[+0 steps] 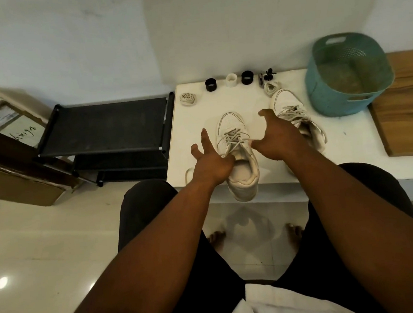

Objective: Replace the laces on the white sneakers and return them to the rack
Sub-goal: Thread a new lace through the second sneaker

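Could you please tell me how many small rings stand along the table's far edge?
3: a black ring, a white ring in the middle, another black ring on the right.

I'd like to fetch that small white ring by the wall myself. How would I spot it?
Find the white table with the teal basket on its right. Along the table's far edge stands a row of three short rings. The white ring is the middle one, between two black rings.

A low white table (349,148) stands against a plain pale wall (90,41). Left of the table are stacked cardboard boxes (13,153); right of it, a wooden surface (406,114), perhaps a bench. Below the table, glossy cream floor tiles (47,257) reflect a light.
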`<state>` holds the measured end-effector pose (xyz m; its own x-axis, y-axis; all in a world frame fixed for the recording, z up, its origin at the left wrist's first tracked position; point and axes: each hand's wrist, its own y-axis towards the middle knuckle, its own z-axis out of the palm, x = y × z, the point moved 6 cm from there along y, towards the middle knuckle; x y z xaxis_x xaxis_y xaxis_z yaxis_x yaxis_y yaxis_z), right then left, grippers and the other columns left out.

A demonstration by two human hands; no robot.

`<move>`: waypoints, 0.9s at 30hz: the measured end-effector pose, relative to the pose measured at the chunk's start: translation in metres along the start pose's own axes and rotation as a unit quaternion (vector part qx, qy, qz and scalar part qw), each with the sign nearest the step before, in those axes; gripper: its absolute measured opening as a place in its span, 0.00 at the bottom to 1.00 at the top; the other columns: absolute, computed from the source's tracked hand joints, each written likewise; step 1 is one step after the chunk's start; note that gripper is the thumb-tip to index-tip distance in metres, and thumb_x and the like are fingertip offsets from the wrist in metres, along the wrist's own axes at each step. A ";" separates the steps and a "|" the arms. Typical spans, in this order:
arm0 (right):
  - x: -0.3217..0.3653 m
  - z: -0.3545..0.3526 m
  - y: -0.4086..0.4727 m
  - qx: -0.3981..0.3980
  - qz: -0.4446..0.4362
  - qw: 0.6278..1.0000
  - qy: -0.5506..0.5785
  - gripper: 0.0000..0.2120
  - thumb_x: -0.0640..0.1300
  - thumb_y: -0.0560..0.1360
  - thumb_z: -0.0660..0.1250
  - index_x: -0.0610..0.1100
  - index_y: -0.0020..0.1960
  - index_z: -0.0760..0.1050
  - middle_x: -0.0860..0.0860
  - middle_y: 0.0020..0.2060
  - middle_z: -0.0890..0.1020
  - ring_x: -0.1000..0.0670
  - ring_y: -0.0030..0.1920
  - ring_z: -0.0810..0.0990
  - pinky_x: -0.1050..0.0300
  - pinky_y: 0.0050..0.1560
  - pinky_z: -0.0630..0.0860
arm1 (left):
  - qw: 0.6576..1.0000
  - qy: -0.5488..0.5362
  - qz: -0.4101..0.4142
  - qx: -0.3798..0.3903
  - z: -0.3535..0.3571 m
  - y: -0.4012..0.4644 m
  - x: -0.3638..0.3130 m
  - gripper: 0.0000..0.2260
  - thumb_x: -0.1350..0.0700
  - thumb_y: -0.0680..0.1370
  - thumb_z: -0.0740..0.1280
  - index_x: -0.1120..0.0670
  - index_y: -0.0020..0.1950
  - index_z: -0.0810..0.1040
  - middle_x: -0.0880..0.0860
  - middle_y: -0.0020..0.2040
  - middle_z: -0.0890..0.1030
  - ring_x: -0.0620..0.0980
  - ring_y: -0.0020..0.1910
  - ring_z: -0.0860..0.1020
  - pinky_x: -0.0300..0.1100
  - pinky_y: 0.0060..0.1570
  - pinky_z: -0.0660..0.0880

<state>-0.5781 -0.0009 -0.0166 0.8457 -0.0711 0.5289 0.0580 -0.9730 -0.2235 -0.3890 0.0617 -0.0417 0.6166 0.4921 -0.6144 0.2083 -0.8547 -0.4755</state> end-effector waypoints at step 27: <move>0.030 -0.024 -0.020 0.012 -0.092 0.853 0.513 0.25 0.27 0.74 0.53 0.48 0.66 0.65 0.41 0.44 0.84 0.51 0.30 0.68 0.58 0.29 0.63 | 0.947 -0.226 0.213 -0.078 -0.040 -0.004 -0.048 0.08 0.54 0.83 0.67 0.49 0.59 0.83 0.48 0.49 0.86 0.46 0.46 0.83 0.50 0.52 0.82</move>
<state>-0.5671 0.0116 0.0234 -0.0884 -0.0851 0.9924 0.1604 -0.9846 -0.0701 -0.3893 0.0351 0.0146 0.2891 0.0877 -0.9533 0.1450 -0.9883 -0.0470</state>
